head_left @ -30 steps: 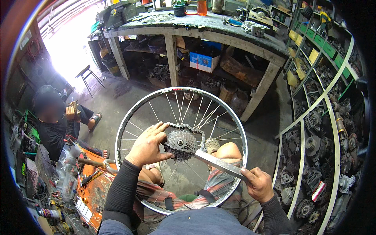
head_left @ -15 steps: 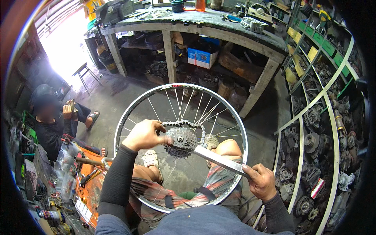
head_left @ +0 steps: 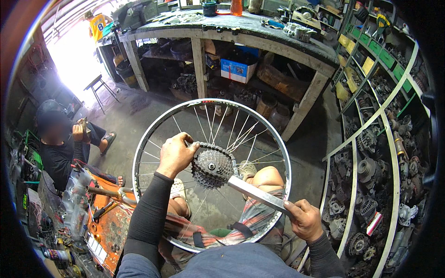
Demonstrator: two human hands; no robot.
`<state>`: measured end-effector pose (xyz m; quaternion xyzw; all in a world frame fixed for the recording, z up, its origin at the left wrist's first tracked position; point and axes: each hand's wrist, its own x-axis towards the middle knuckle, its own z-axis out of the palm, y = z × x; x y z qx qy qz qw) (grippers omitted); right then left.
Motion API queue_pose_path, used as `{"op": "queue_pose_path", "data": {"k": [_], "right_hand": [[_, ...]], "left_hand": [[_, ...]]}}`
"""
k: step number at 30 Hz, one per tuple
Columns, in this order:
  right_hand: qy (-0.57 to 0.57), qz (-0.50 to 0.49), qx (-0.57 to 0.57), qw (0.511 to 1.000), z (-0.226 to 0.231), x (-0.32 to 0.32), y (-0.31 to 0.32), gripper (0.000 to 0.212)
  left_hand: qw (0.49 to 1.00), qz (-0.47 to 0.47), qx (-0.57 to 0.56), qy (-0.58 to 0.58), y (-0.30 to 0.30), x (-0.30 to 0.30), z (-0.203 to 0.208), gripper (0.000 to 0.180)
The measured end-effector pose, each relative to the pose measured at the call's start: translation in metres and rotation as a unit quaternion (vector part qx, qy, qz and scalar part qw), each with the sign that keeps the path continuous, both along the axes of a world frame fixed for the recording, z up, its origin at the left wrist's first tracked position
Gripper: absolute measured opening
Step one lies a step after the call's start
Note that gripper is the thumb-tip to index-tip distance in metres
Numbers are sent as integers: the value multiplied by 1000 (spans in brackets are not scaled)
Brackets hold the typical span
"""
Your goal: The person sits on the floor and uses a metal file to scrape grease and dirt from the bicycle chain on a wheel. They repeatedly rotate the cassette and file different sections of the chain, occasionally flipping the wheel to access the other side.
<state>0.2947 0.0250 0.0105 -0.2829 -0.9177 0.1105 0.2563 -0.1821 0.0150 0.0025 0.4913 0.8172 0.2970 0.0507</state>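
Note:
A bicycle wheel (head_left: 250, 111) rests across my lap, with its sprocket cassette (head_left: 204, 163) facing up. Over the far side of the cassette lies a length of chain (head_left: 221, 148), running to the end of a flat metal bar; together they look like a chain whip (head_left: 257, 194). My right hand (head_left: 306, 220) is closed round the bar's outer end, just beyond the rim at lower right. At the cassette's upper left, my left hand (head_left: 175, 155) pinches the chain's free end between thumb and fingers.
A workbench (head_left: 199, 33) with parts on it stands ahead. Metal shelves (head_left: 387, 121) full of machine parts rise at right. An orange work surface (head_left: 116, 227) with tools is close on my left. Beyond it sits a person (head_left: 58, 148); a stool (head_left: 97, 85) stands near the doorway.
My left hand has moved up and slightly left, from over the cassette's face to its upper-left edge, drawing the chain along the teeth. The right hand keeps its grip on the bar.

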Motion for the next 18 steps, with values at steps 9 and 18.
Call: {"op": "queue_pose_path", "data": {"k": [9, 18], "right_hand": [[-31, -11, -7, 999, -12, 29, -16, 76], [-22, 27, -34, 999, -45, 33, -27, 78]], "left_hand": [[984, -91, 6, -153, -45, 17, 6, 38], [983, -132, 70, -107, -73, 29, -13, 56]]}}
